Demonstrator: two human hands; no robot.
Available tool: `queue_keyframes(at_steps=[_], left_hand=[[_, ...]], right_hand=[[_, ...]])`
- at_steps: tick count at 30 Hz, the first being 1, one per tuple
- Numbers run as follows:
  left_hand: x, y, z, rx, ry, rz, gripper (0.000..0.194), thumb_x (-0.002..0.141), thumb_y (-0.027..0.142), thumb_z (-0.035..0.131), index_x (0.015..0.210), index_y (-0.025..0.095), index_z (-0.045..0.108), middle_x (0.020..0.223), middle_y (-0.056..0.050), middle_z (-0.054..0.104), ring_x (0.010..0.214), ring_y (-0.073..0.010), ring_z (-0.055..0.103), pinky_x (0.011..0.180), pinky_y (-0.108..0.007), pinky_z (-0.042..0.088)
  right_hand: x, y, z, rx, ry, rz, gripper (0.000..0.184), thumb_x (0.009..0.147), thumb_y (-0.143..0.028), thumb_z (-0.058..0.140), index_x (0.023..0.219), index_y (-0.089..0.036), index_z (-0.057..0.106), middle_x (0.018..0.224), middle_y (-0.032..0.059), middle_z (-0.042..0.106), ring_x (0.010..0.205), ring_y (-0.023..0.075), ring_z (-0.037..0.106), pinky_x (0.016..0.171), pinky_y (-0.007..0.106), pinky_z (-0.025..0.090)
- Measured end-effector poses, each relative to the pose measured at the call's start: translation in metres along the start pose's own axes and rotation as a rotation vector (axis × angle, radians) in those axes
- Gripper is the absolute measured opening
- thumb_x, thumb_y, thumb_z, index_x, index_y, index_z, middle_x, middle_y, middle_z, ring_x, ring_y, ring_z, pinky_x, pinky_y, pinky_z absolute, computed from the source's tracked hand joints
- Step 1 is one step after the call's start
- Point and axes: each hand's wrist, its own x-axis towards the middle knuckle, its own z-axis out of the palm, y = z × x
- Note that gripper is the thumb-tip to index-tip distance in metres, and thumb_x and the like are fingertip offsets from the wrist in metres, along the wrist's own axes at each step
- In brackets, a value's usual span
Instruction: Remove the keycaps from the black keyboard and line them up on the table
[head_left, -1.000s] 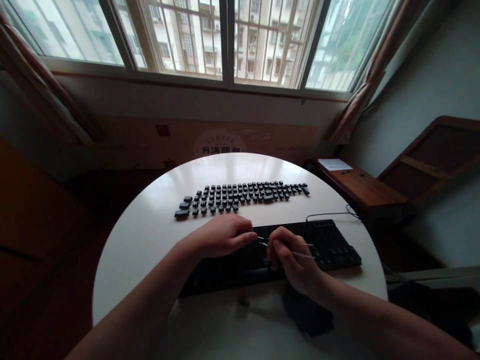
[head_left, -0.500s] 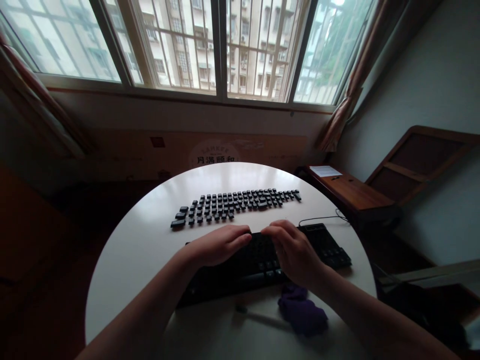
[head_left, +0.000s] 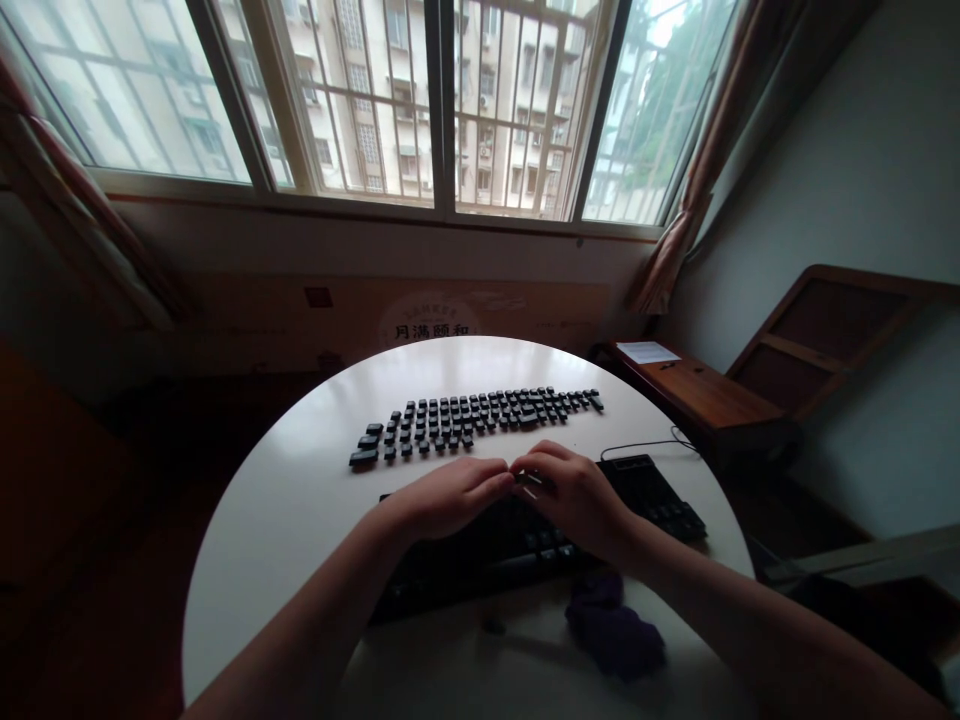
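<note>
A black keyboard (head_left: 465, 580) lies on the round white table (head_left: 270, 540), many of its keycaps off. Over its back edge my left hand (head_left: 461, 492) is closed, thumb against fingers; whatever sits in its tips is too small and dark to name. My right hand (head_left: 581, 495) is pinched round a thin, shiny metal wire tool (head_left: 531, 484), most of it hidden by the fingers. The fingertips of both hands meet. Behind them, loose black keycaps (head_left: 454, 415) stand in rows.
A purple cloth (head_left: 619, 630) and a blurred brush-like stick (head_left: 517, 636) lie at the near side. The keyboard's cable (head_left: 637, 443) runs to the table's right edge. A wooden chair (head_left: 697, 390) with a paper sheet (head_left: 646, 352) stands on the right.
My right hand has moved left, so its fingertips now meet my left hand's. The wire tool has come into view between its fingers. The whole view has tilted up slightly.
</note>
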Motion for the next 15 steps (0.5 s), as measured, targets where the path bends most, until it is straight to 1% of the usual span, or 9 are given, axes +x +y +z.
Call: queue_keyframes(at_steps=[2, 4, 7, 9, 12, 15], left_hand=[[-0.003, -0.012, -0.009, 0.13, 0.103, -0.078, 0.05, 0.098, 0.055, 0.028, 0.084, 0.019, 0.06, 0.079, -0.003, 0.063, 0.071, -0.0183, 0.056, 0.065, -0.027, 0.038], [-0.008, -0.026, -0.019, 0.186, 0.214, -0.135, 0.055, 0.097, 0.057, 0.025, 0.072, 0.018, 0.054, 0.068, -0.002, 0.058, 0.062, -0.0165, 0.051, 0.059, -0.026, 0.033], [-0.017, -0.04, -0.031, 0.201, 0.433, -0.195, 0.062, 0.096, 0.061, 0.016, 0.059, 0.019, 0.043, 0.055, 0.0, 0.046, 0.052, -0.0142, 0.042, 0.053, -0.026, 0.027], [-0.021, -0.043, -0.034, 0.212, 0.548, -0.222, 0.062, 0.095, 0.062, 0.014, 0.056, 0.019, 0.037, 0.052, 0.001, 0.04, 0.049, -0.0134, 0.037, 0.052, -0.026, 0.025], [-0.023, -0.042, -0.033, 0.222, 0.606, -0.237, 0.061, 0.095, 0.061, 0.016, 0.056, 0.02, 0.035, 0.051, 0.001, 0.038, 0.048, -0.0129, 0.036, 0.051, -0.027, 0.022], [-0.023, -0.041, -0.032, 0.227, 0.629, -0.227, 0.058, 0.096, 0.059, 0.018, 0.055, 0.02, 0.033, 0.051, 0.001, 0.037, 0.048, -0.0124, 0.035, 0.051, -0.027, 0.021]], right_hand=[[0.018, 0.015, 0.0, -0.016, -0.016, 0.038, 0.013, 0.086, -0.024, 0.066, 0.098, -0.021, 0.071, 0.091, 0.0037, 0.067, 0.076, 0.0144, 0.063, 0.072, 0.025, 0.048], [0.041, 0.033, 0.005, -0.082, -0.064, 0.076, 0.014, 0.085, -0.025, 0.068, 0.097, -0.02, 0.072, 0.09, 0.0038, 0.069, 0.076, 0.0146, 0.063, 0.074, 0.026, 0.048], [0.071, 0.057, 0.021, -0.226, -0.197, 0.156, 0.017, 0.084, -0.027, 0.069, 0.098, -0.02, 0.075, 0.093, 0.0048, 0.071, 0.083, 0.017, 0.065, 0.078, 0.026, 0.047], [0.083, 0.065, 0.034, -0.283, -0.258, 0.181, 0.018, 0.083, -0.029, 0.07, 0.099, -0.022, 0.075, 0.095, 0.0046, 0.072, 0.087, 0.0185, 0.065, 0.079, 0.026, 0.046], [0.09, 0.066, 0.051, -0.298, -0.297, 0.162, 0.018, 0.083, -0.03, 0.069, 0.098, -0.023, 0.076, 0.095, 0.0041, 0.073, 0.088, 0.0194, 0.066, 0.076, 0.026, 0.046], [0.089, 0.064, 0.059, -0.307, -0.328, 0.137, 0.017, 0.082, -0.031, 0.069, 0.096, -0.024, 0.077, 0.092, 0.0034, 0.073, 0.087, 0.0193, 0.066, 0.075, 0.026, 0.045]])
